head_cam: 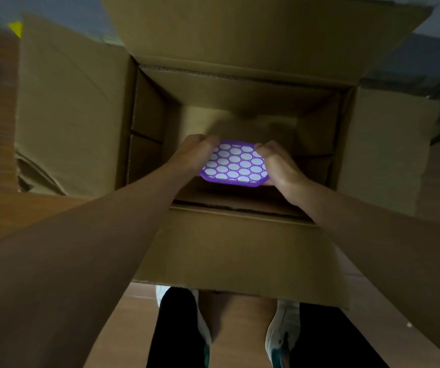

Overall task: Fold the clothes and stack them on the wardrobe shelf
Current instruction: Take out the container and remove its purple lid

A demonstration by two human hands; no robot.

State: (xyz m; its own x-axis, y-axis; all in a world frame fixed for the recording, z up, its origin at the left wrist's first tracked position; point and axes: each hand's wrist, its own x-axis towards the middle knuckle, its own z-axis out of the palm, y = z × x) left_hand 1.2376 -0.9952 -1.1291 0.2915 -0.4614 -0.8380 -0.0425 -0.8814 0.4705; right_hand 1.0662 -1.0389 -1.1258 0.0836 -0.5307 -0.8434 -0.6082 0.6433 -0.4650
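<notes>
Inside open cardboard box (pixel 240 248), purple patterned piece (pixel 234 163) between both gripping hands (pixel 236 162).

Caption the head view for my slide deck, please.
Both hands, left and right, hold a purple patterned item over an open cardboard box on the floor.

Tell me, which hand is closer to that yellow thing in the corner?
Left. The left hand grips the purple tray's left edge inside the box, on the yellow thing's side. The right hand holds the opposite edge, farther away.
</notes>
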